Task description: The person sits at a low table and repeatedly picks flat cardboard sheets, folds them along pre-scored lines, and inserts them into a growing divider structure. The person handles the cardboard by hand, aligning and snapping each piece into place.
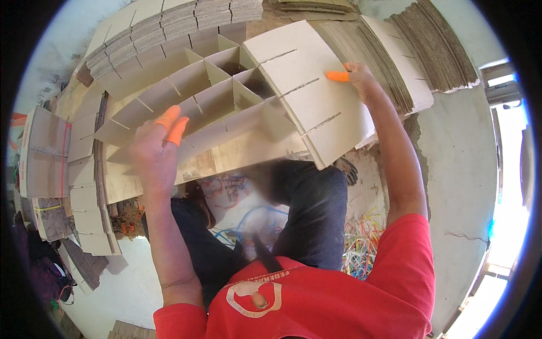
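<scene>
A grid of slotted cardboard dividers (217,99) stands half-spread on the wooden table in front of me, its strips crossing into open cells. My left hand (157,138), with orange finger covers on thumb and forefinger, pinches the near strip of this grid. Higher up on the right, my right hand (358,82) grips a pale slotted cardboard sheet (305,85) by its right edge, the orange-covered thumb lying on top. This sheet is tilted and covers the right end of the grid. The fingers beneath it are hidden.
Stacked slotted cardboard lies at the far left (164,25) and far right (389,62) of the wooden table (209,161). More strips (87,181) and a carton (45,152) stand at the left. Coloured straps (361,243) are heaped on the floor by my leg.
</scene>
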A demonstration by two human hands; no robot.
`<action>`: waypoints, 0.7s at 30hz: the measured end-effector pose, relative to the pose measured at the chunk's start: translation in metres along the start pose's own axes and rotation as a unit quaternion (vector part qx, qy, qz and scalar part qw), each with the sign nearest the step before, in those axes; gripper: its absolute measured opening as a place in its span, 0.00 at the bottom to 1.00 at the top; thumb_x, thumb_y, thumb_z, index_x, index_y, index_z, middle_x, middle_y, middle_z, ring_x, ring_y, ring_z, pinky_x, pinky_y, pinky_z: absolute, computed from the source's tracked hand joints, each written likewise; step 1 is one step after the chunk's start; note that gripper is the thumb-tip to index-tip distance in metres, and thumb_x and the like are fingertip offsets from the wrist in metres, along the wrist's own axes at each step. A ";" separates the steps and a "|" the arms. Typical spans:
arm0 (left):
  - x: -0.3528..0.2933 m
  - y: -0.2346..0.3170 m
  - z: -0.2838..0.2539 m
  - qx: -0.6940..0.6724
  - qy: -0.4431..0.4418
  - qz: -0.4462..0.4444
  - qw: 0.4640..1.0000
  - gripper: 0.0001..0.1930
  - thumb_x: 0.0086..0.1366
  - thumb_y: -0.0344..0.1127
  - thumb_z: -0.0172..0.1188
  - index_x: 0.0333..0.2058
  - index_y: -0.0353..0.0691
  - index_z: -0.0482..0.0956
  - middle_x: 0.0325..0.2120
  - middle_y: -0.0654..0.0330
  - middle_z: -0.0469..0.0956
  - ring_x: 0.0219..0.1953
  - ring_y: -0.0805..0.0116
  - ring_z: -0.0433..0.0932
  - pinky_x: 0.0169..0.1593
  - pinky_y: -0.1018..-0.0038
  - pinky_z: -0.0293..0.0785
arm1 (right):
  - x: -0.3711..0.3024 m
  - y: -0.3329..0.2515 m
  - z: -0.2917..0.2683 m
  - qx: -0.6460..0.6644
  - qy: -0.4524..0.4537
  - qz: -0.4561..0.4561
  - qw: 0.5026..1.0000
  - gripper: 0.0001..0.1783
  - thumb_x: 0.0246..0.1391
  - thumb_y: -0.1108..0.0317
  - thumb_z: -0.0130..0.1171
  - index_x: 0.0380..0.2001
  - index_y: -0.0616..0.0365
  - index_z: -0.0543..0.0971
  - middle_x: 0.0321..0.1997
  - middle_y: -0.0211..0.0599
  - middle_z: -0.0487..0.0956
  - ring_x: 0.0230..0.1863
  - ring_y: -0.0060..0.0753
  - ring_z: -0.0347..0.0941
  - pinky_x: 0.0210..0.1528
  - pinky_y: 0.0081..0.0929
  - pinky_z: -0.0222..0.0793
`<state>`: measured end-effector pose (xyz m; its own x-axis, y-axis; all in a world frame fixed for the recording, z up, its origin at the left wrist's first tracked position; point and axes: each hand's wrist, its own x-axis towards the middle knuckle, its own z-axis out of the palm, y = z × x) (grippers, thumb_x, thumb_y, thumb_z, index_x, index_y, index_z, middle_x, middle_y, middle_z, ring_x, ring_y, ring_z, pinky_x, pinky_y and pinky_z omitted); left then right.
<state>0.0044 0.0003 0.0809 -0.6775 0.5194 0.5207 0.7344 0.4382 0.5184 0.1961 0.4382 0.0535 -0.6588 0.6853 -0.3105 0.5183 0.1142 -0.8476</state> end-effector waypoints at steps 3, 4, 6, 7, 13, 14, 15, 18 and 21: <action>-0.008 -0.002 0.006 -0.058 0.010 -0.042 0.997 0.16 0.54 0.26 0.71 0.44 0.38 0.84 0.28 0.58 0.81 0.30 0.75 0.77 0.35 0.77 0.73 | 0.001 -0.002 0.003 0.109 0.108 0.048 0.987 0.17 0.59 0.66 0.57 0.46 0.68 0.77 0.41 0.46 0.80 0.37 0.35 0.79 0.37 0.32 0.79; -0.010 -0.004 0.008 -0.075 0.016 -0.048 0.996 0.16 0.54 0.26 0.71 0.44 0.37 0.84 0.27 0.58 0.81 0.30 0.75 0.76 0.35 0.77 0.73 | -0.008 -0.016 0.016 0.103 0.161 0.058 0.980 0.17 0.60 0.67 0.56 0.47 0.68 0.76 0.41 0.46 0.80 0.37 0.34 0.79 0.38 0.32 0.79; -0.012 -0.006 0.008 -0.093 0.022 -0.051 0.994 0.16 0.54 0.26 0.71 0.43 0.37 0.84 0.26 0.58 0.81 0.29 0.75 0.75 0.35 0.77 0.72 | -0.019 -0.032 0.018 0.093 0.173 0.059 0.979 0.16 0.62 0.67 0.53 0.48 0.68 0.76 0.41 0.45 0.80 0.37 0.33 0.79 0.38 0.32 0.79; -0.012 -0.007 0.008 -0.093 0.023 -0.048 0.994 0.16 0.54 0.26 0.71 0.43 0.37 0.84 0.26 0.58 0.81 0.29 0.75 0.75 0.35 0.77 0.72 | -0.024 -0.036 0.006 0.088 0.132 0.051 0.986 0.15 0.62 0.67 0.52 0.47 0.67 0.76 0.41 0.45 0.81 0.36 0.32 0.79 0.38 0.31 0.80; -0.024 -0.017 0.005 -0.071 0.013 -0.055 0.996 0.15 0.52 0.30 0.72 0.41 0.38 0.85 0.28 0.55 0.81 0.30 0.66 0.78 0.36 0.72 0.74 | -0.034 -0.045 -0.032 0.211 0.070 -0.002 0.975 0.16 0.57 0.64 0.58 0.43 0.66 0.79 0.33 0.40 0.81 0.28 0.28 0.77 0.30 0.30 0.76; -0.026 -0.020 0.006 -0.075 0.019 -0.054 0.996 0.15 0.52 0.33 0.73 0.40 0.40 0.85 0.29 0.54 0.82 0.31 0.62 0.78 0.36 0.69 0.75 | -0.035 -0.049 -0.033 0.218 0.056 0.001 0.974 0.17 0.57 0.63 0.60 0.43 0.66 0.80 0.33 0.40 0.81 0.27 0.27 0.77 0.29 0.29 0.75; -0.027 -0.020 0.008 -0.081 0.025 -0.048 0.995 0.15 0.51 0.32 0.73 0.40 0.40 0.85 0.29 0.54 0.81 0.30 0.62 0.78 0.36 0.69 0.74 | -0.036 -0.050 -0.030 0.187 0.061 0.008 0.980 0.16 0.58 0.63 0.59 0.42 0.65 0.80 0.33 0.40 0.81 0.26 0.26 0.77 0.28 0.28 0.76; -0.027 -0.020 0.012 -0.077 0.040 -0.023 0.996 0.15 0.50 0.32 0.73 0.38 0.40 0.85 0.27 0.55 0.80 0.30 0.60 0.77 0.34 0.67 0.73 | -0.037 -0.055 -0.013 0.107 0.081 0.020 0.991 0.15 0.61 0.61 0.57 0.40 0.64 0.80 0.31 0.38 0.81 0.24 0.24 0.76 0.25 0.25 0.75; -0.027 -0.022 0.013 -0.051 0.044 0.015 0.998 0.14 0.49 0.32 0.73 0.36 0.40 0.85 0.26 0.56 0.79 0.28 0.59 0.75 0.32 0.66 0.71 | -0.036 -0.050 0.004 0.033 0.123 0.009 0.992 0.17 0.58 0.59 0.61 0.38 0.66 0.82 0.28 0.35 0.81 0.22 0.23 0.74 0.24 0.24 0.71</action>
<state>0.0073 -0.0133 0.0467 -0.6588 0.4638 0.5923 0.7501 0.3445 0.5646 0.1919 0.4054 0.1051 -0.4918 0.8429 -0.2181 0.4869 0.0585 -0.8715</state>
